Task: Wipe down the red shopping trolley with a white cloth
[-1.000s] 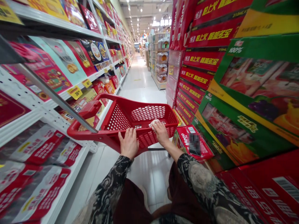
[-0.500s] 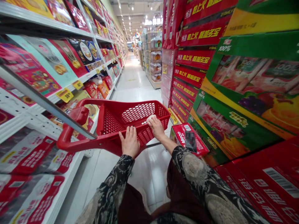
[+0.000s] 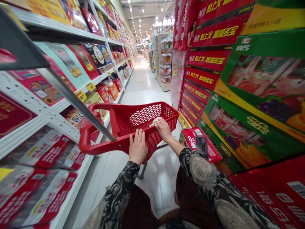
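Observation:
In front of me stands a small red plastic shopping cart (image 3: pixel 119 127) with a perforated basket. My left hand (image 3: pixel 138 146) lies on the basket's near rim, fingers stretched out and close together. Bunched under the fingers of my right hand (image 3: pixel 164 129) is a white cloth or tissue (image 3: pixel 157 121), pressed against the rim near the right end. Part of the white bundle is hidden by the hand. A metal bar (image 3: pixel 81 105) slants down to the cart's left side.
Shelves (image 3: pixel 83 73) of boxed and bagged goods line the left side. Stacked red drink cartons (image 3: pixel 207 58) and green juice boxes (image 3: pixel 254 76) rise close on the right. A red box (image 3: pixel 202 144) sits low beside the cart. The tiled aisle (image 3: pixel 143 76) runs straight ahead.
The view has shifted left, so cart and shelves appear further right. The right hand stays on the rim with the white bundle. My left hand's thumb shows less now.

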`<action>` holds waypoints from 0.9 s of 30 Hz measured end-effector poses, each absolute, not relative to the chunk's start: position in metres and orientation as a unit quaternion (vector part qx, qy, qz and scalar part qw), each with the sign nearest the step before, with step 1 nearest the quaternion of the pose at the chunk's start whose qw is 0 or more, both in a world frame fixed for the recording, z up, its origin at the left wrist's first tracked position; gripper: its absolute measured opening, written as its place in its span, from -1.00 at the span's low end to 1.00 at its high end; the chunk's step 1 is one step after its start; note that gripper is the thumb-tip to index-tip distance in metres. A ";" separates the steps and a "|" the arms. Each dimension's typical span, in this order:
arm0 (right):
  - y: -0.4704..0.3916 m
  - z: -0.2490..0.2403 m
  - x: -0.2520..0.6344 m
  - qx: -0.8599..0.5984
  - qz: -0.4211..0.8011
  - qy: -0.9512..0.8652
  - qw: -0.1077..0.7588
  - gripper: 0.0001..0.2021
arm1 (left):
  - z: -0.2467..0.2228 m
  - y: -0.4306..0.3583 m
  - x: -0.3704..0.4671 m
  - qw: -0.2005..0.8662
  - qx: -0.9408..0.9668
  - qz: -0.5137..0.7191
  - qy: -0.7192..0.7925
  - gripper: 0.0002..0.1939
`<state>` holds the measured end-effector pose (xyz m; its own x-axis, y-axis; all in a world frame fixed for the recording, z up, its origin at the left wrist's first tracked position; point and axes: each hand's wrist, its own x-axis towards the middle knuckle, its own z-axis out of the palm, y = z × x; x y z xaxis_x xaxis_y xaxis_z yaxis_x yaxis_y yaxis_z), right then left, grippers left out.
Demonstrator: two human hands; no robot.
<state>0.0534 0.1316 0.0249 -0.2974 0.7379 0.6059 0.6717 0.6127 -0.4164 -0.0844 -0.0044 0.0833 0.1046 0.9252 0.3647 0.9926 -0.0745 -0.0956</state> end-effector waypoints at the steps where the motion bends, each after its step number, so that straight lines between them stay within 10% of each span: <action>1: 0.132 0.026 0.053 -0.440 0.042 -0.802 0.401 -0.71 | 0.084 -0.006 -0.084 0.158 -0.729 -0.101 -0.658 -0.39; 27: 0.021 0.085 -0.037 -0.198 0.135 -0.826 0.510 -0.64 | 0.128 -0.083 -0.160 0.258 -0.586 -0.193 -0.744 -0.42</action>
<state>-0.0366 0.0213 0.0849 -0.4021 0.4651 0.7887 0.1888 0.8850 -0.4256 -0.1596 -0.0834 0.1283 -0.1804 0.7721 0.6094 0.9709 0.2391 -0.0156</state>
